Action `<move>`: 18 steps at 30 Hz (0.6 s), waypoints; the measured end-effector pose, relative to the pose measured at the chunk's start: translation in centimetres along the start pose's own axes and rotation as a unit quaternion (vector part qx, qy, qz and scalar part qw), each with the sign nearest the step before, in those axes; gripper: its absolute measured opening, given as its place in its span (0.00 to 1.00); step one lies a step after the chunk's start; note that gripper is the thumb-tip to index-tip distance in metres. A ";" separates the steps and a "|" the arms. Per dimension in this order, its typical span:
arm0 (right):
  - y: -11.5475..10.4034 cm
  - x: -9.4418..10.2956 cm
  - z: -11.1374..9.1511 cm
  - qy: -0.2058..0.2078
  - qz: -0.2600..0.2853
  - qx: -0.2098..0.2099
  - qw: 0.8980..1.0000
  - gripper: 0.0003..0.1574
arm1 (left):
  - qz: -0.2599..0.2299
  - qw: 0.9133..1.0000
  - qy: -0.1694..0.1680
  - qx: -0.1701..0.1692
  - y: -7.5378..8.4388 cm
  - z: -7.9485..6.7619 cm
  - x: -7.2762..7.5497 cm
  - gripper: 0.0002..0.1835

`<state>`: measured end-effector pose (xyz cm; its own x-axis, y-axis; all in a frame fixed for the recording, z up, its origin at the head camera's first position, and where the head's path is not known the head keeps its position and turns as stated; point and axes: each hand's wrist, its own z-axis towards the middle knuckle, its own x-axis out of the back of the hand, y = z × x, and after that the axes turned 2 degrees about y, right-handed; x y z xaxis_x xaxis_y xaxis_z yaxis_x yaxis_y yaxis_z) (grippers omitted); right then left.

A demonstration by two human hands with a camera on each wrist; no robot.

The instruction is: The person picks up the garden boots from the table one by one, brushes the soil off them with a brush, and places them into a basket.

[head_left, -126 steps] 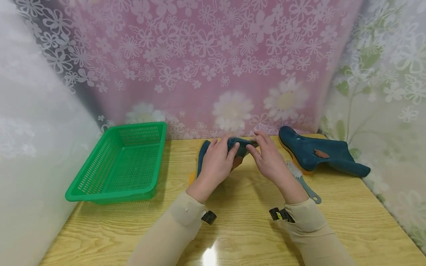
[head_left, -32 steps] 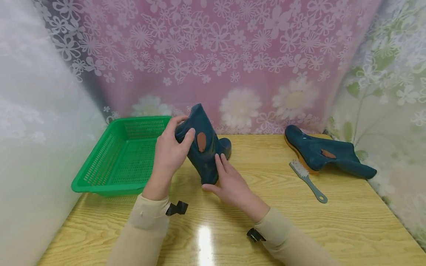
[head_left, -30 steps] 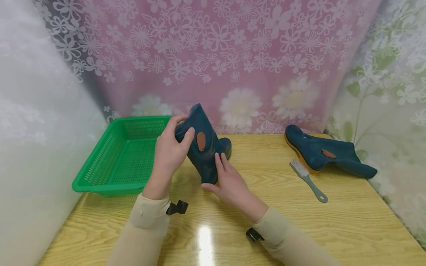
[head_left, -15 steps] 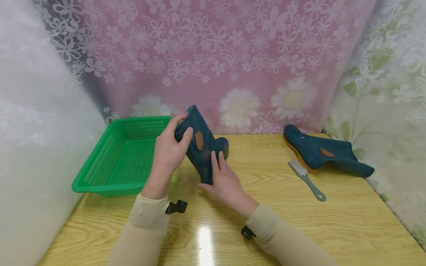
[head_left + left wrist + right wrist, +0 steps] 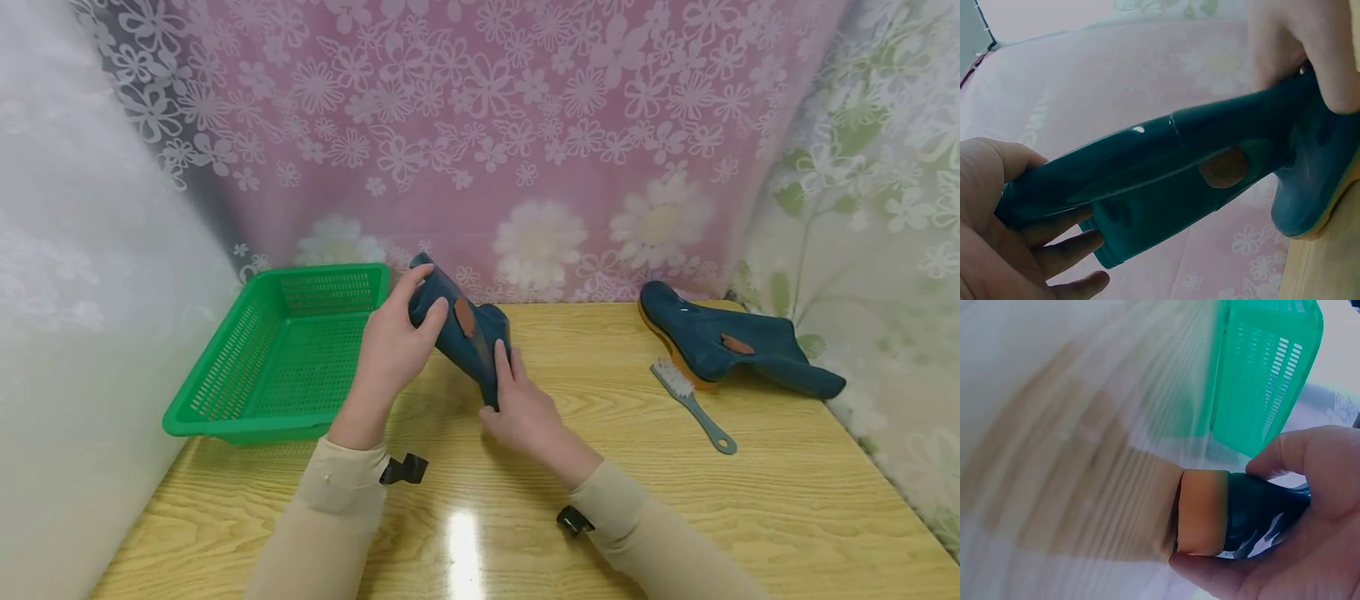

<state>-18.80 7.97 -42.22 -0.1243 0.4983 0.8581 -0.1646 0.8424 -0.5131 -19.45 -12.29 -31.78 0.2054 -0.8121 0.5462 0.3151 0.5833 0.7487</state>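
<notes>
A dark teal rubber boot (image 5: 457,340) with a brown oval patch and an orange sole stands tilted on the table, its shaft leaning left. My left hand (image 5: 393,342) grips the top rim of the shaft, with the thumb on the near side. Around the heel my right hand (image 5: 528,417) curls its thumb and fingers; in the right wrist view the orange heel (image 5: 1202,512) shows between them. The toe points away and is partly hidden in the head view; the left wrist view shows it down by the wood.
At the left sits a green plastic basket (image 5: 258,429). A second boot (image 5: 738,337) lies on its side at the right, a grey brush (image 5: 697,408) with white bristles before it. Floral curtains stand behind and beside the wooden table (image 5: 675,508).
First both hands held the boot's top near the table's middle. Then the right hand went down to the heel. Over the last half second the shaft has tipped lower and the heel shifted right.
</notes>
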 end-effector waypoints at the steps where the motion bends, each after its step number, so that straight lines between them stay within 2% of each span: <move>1: 0.2 0.2 0.0 -0.003 0.001 -0.002 1.000 0.67 | 0.000 1.000 -0.005 -0.001 0.0 0.0 -0.2 0.32; 8: 1.9 1.7 -0.7 -0.019 0.003 -0.012 1.000 0.65 | -0.013 0.999 -0.036 -0.011 0.4 -0.1 -1.7 0.33; 13: 3.2 2.4 -1.3 -0.009 -0.008 -0.016 1.000 0.63 | -0.019 0.998 -0.058 -0.030 0.9 -0.3 -2.8 0.34; 18: 4.4 2.9 -2.1 0.014 -0.022 0.005 1.000 0.61 | -0.031 0.995 -0.082 -0.048 1.4 -0.5 -3.7 0.35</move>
<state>-17.79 13.54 -41.89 -0.0895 0.4658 0.8803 -0.1793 0.8619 -0.4743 -19.37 -8.46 -32.97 0.0316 -0.8280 0.5599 0.4112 0.5213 0.7478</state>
